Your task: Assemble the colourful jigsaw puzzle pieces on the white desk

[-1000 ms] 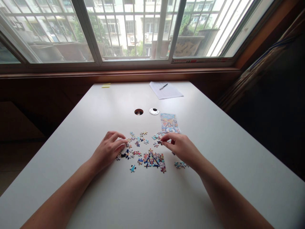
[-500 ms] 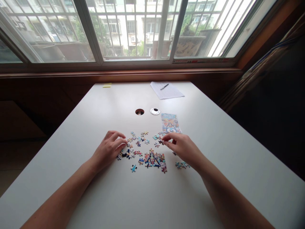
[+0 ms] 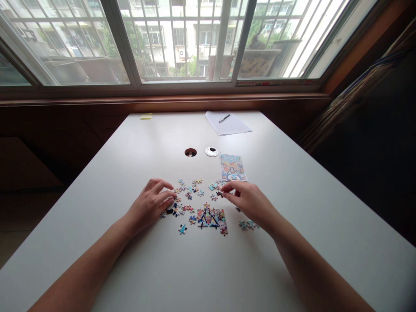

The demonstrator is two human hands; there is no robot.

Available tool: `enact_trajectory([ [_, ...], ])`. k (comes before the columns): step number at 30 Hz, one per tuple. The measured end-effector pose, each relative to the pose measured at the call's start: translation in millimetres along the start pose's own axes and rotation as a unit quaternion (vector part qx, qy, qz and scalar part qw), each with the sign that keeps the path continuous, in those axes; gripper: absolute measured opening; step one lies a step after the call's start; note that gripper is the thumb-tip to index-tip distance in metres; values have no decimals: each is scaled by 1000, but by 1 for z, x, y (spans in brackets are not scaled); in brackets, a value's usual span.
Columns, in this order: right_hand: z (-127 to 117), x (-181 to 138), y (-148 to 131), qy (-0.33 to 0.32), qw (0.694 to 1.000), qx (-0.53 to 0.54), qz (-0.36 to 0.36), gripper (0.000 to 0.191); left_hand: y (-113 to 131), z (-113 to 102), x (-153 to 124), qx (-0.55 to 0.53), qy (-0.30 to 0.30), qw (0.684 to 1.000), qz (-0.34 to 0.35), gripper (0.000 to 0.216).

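Observation:
A dark jigsaw puzzle piece (image 3: 219,194) is pinched between the thumb and fingers of my right hand (image 3: 245,197). My left hand (image 3: 151,200) rests at the left edge of the loose puzzle pieces (image 3: 188,196), its fingers bent and apart; the fingertips are close to several pieces, and I see nothing held in them. Between my hands lies a partly joined puzzle (image 3: 211,219) with a colourful picture. A single blue piece (image 3: 182,229) sits to its left and nearer me. More pieces (image 3: 247,225) lie below my right hand, which partly hides some others.
A picture sheet (image 3: 232,167) lies beyond my right hand. Farther back are a round cable hole (image 3: 190,152), its metal cover (image 3: 211,151), papers (image 3: 227,125) with a pen (image 3: 224,118), and yellow sticky notes (image 3: 146,116). The white table (image 3: 162,268) ends below a barred window.
My left hand has shifted slightly to the right, towards the loose pieces. My right hand stays in place with the dark puzzle piece.

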State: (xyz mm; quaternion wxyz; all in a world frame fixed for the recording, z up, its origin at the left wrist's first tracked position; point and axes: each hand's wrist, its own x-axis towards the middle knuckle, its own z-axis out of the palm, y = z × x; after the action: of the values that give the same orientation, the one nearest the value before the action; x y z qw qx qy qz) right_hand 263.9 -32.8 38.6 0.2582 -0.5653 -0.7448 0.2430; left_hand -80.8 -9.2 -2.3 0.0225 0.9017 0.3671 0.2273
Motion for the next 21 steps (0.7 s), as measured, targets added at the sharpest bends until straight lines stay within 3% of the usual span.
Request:
enact_trajectory([
  [21,2,0,3,-2,1000,-11,-7,14,0,-1,1,28,12,1000,-6,16],
])
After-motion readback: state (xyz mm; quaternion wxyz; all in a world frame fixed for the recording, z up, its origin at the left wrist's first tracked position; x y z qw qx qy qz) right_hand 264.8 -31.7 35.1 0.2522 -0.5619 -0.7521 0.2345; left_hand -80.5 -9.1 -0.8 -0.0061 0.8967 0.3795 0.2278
